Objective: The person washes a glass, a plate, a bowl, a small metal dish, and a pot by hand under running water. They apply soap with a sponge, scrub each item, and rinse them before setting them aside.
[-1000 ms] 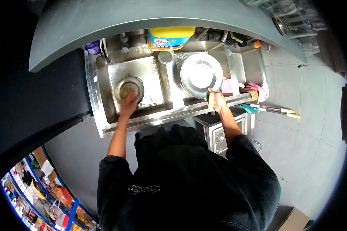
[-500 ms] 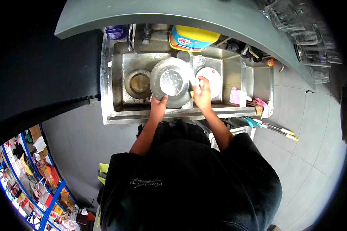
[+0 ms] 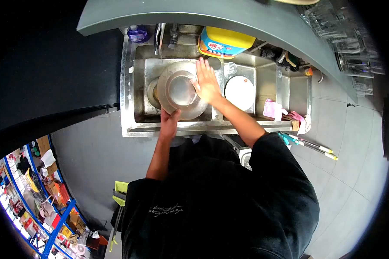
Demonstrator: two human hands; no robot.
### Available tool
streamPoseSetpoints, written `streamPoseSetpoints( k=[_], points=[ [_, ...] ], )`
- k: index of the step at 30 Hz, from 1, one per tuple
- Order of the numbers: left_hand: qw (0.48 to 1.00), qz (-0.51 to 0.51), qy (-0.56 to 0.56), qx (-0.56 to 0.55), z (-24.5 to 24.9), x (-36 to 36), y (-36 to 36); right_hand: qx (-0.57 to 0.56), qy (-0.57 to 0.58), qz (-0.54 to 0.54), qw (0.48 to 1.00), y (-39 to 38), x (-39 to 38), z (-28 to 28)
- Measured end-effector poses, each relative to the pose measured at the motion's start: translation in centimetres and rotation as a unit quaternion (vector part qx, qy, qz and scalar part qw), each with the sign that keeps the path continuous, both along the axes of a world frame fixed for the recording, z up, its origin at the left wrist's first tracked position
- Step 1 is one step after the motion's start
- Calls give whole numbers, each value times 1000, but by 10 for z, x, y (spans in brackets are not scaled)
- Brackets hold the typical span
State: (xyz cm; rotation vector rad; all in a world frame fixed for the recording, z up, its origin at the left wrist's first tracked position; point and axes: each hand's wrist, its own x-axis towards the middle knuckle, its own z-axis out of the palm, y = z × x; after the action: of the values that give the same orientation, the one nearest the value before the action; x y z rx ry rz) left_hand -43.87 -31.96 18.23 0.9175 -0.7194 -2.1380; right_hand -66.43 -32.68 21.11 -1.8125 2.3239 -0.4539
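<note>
A wide-rimmed metal bowl (image 3: 183, 91) is over the left basin of the steel sink (image 3: 129, 110). My left hand (image 3: 169, 121) grips its near rim, thumb on top. Fingers stretched out flat, my right hand (image 3: 207, 82) overlaps the bowl's right side. Under the bowl, partly hidden, another round metal bowl (image 3: 152, 95) shows at the left. A white plate (image 3: 240, 94) lies in the right basin, just right of my right wrist.
Behind the sink stand a yellow and blue jug (image 3: 225, 42) and a purple bottle (image 3: 138, 33). A tap (image 3: 159, 36) reaches over the back edge. Pink gloves (image 3: 273, 108) hang at the right. A grey shelf (image 3: 194, 12) with glasses (image 3: 354, 60) juts overhead.
My right hand has moved up and left, from beside the plate to the bowl's side, and its fingers have straightened. The bowl has shifted left relative to the sink, covering more of the lower bowl.
</note>
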Motion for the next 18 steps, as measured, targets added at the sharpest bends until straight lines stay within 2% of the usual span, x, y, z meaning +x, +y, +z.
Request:
streamPoseSetpoints(
  k=[3, 5, 6, 9, 12, 13, 14, 17, 18],
  points=[
    [1000, -14, -10, 13, -18, 2, -1, -17, -114, 30, 993, 35, 41, -19],
    [999, -32, 38, 2, -27, 2, 4, -49, -150, 83, 984, 28, 80, -2],
    [997, -40, 60, -4, -28, 3, 5, -24, -178, 96, 979, 14, 89, 17],
    [998, -32, 50, 31, -8, 10, 6, -71, -149, 140, 976, -32, 85, 19],
    [995, -10, 39, 92, 4, 14, 8, -107, -18, 152, 982, -68, 46, -8],
    [992, 2, 37, 118, 12, 14, 5, -117, -1, 141, 983, -74, 25, 0],
    [993, 24, 76, 84, 20, 11, 3, -63, 11, 92, 994, -76, 12, 8],
    [995, 53, 54, 63, 11, 12, -7, -81, 0, 43, 996, -43, -6, 0],
    [995, 50, 52, 75, 10, 13, -9, -49, 2, 35, 998, -30, 5, 0]
  ],
)
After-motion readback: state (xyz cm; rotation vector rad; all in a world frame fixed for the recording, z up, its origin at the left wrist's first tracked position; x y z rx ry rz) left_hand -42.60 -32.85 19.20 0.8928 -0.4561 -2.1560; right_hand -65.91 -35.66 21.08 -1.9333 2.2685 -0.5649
